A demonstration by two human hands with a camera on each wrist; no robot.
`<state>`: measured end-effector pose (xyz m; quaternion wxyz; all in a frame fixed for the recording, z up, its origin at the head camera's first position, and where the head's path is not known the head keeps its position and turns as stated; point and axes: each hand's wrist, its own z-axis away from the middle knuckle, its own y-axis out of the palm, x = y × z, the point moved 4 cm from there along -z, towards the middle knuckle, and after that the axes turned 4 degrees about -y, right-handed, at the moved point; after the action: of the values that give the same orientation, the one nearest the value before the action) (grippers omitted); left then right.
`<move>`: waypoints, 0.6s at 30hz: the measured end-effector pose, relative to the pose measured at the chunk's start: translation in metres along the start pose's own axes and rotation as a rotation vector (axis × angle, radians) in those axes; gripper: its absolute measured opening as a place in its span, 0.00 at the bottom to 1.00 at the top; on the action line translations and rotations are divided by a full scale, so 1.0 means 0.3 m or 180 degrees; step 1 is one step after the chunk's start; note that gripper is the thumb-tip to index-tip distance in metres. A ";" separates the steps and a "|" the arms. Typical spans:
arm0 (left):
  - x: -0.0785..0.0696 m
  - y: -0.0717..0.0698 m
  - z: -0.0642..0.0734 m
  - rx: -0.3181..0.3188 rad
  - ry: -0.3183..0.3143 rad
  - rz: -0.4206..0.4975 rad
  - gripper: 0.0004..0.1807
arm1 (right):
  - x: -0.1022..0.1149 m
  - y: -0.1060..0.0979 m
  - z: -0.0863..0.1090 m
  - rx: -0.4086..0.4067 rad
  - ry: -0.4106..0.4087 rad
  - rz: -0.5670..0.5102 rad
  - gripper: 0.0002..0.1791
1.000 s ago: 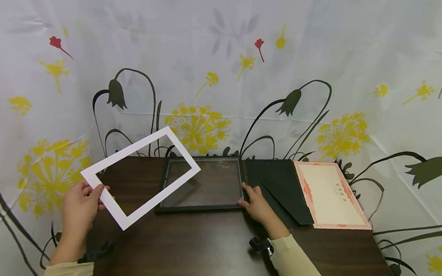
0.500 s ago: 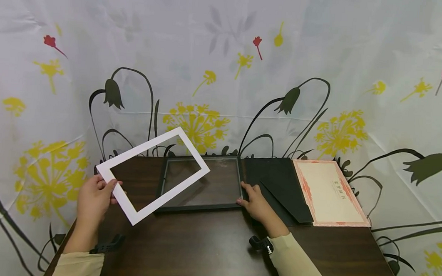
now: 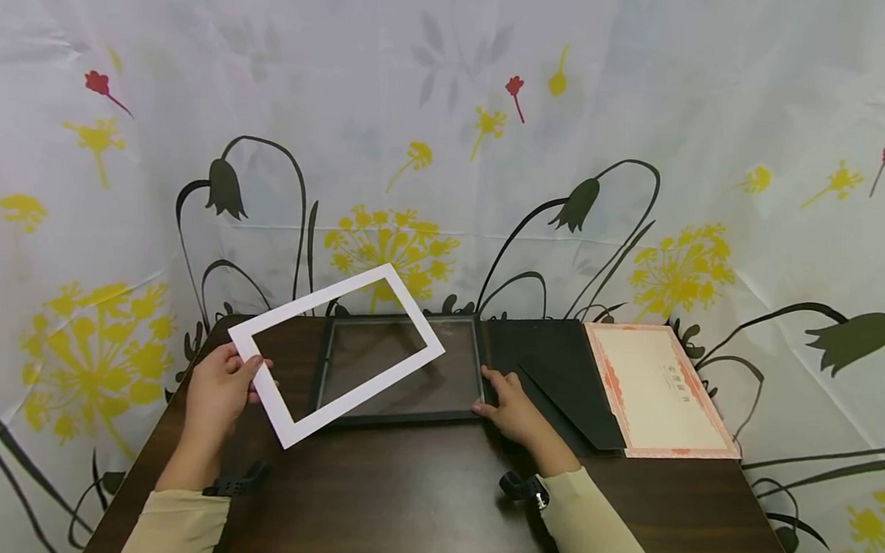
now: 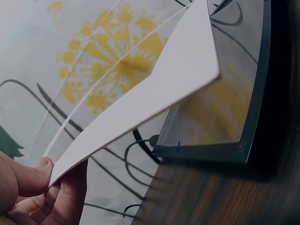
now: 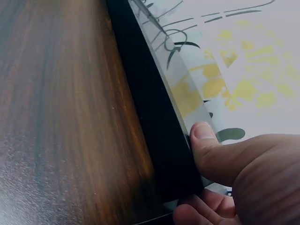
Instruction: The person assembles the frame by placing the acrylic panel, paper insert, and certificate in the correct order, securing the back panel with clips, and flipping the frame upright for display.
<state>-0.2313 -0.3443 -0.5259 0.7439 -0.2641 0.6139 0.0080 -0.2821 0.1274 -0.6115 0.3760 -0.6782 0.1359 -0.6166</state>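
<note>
A hand could pass across the near table point(image 3: 400, 508) between the two sleeves point(image 3: 182, 522), but the raised white mat point(image 3: 362, 392) in the left hand point(image 3: 219, 382) overhangs the left part of the black frame point(image 3: 405, 418), the right hand point(image 3: 511, 407) blocks its right edge, and patterned cloth point(image 3: 449, 160) walls off the far side.

Flower-printed sheeting point(image 3: 311, 69) around a wood-grain table point(image 3: 378, 499) suggests a screened-off indoor corner.

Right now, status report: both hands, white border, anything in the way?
Left hand pinching white border by one side. Right hand gripping black frame by its right edge. Border raised, slanted relative to frame. No obstacle seen between them.
</note>
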 end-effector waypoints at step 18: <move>0.008 0.185 -0.055 0.0394 0.0084 0.0046 0.36 | 0.002 0.001 0.009 -0.0039 0.0023 -0.0137 0.43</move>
<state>-0.2643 -0.3040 -0.5512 0.7506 -0.2132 0.6248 -0.0280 -0.2793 0.1278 -0.6113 0.3579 -0.6810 0.1264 -0.6262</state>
